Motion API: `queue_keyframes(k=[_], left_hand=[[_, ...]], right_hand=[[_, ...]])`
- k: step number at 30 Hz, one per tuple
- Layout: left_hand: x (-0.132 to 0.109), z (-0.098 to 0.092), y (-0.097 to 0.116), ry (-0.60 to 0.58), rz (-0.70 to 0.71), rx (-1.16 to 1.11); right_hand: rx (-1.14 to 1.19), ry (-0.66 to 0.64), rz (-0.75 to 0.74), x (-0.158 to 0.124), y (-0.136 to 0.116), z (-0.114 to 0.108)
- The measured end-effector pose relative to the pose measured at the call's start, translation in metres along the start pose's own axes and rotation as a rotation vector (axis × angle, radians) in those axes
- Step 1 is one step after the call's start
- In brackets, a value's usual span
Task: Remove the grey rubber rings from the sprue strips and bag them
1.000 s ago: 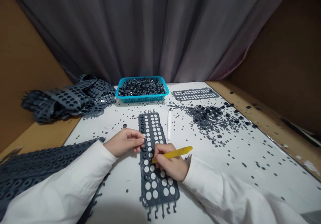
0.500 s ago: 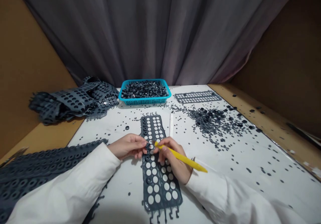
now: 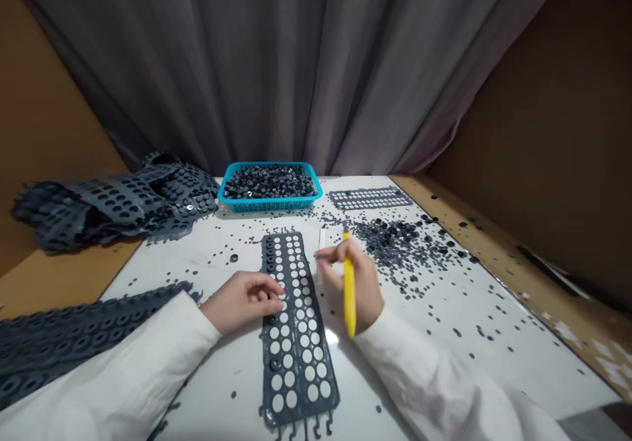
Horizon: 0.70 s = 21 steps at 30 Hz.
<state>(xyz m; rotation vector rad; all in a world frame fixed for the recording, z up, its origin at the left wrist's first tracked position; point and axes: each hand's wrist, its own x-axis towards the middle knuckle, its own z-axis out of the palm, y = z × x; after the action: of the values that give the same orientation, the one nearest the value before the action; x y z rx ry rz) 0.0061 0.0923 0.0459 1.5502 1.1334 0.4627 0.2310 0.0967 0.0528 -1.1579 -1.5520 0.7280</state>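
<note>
A dark grey rubber sheet (image 3: 296, 309) with rows of round holes lies lengthwise in front of me, and the white tabletop shows through the holes. A few dark rings remain in its left column. My left hand (image 3: 247, 301) rests at the sheet's left edge, thumb and forefinger apart, with nothing visible between them. To the right of the sheet, my right hand (image 3: 356, 283) is closed around a yellow pen-like tool (image 3: 349, 289), which stands nearly upright with a dark tip pointing away. Something small and dark may be at its fingertips; blur hides it.
A blue basket (image 3: 270, 207) full of small dark pieces stands at the back. Heaped perforated sheets (image 3: 123, 201) lie back left, ringed sheets (image 3: 93, 329) front left. Scattered dark discs (image 3: 395, 240) and another holed sheet (image 3: 370, 198) are on the right.
My right hand has moved off the sheet to the right, and the yellow tool has swung more upright. My left fingers have come apart. The whole view has shifted slightly.
</note>
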Motion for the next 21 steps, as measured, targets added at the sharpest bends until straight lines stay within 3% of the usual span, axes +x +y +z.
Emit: queue_keyframes(k=[5, 7, 9, 11, 13, 16, 19, 21], left_hand=[[-0.003, -0.005, -0.001, 0.06, 0.323, 0.517], [-0.003, -0.006, -0.001, 0.128, 0.345, 0.604], [-0.004, -0.007, -0.001, 0.155, 0.366, 0.64], [-0.004, -0.007, -0.001, 0.093, 0.41, 0.633], [-0.005, -0.007, 0.0, 0.013, 0.445, 0.645], [-0.006, -0.006, 0.002, -0.039, 0.458, 0.714], [-0.006, -0.004, 0.002, -0.059, 0.468, 0.763], [-0.005, -0.004, 0.001, -0.07, 0.477, 0.77]], right_hand=[[-0.684, 0.341, 0.179, 0.048, 0.045, -0.102], [-0.838, 0.328, 0.274, 0.053, 0.061, -0.127], [-0.864, 0.363, 0.265, 0.053, 0.067, -0.134], [-0.71, 0.412, 0.163, 0.052, 0.061, -0.123], [-0.38, 0.367, 0.074, 0.046, 0.045, -0.101], [0.075, 0.054, 0.158, 0.026, 0.017, -0.054], [0.206, -0.326, 0.277, -0.005, -0.002, -0.007], [0.249, -0.4, 0.373, -0.023, -0.007, 0.017]])
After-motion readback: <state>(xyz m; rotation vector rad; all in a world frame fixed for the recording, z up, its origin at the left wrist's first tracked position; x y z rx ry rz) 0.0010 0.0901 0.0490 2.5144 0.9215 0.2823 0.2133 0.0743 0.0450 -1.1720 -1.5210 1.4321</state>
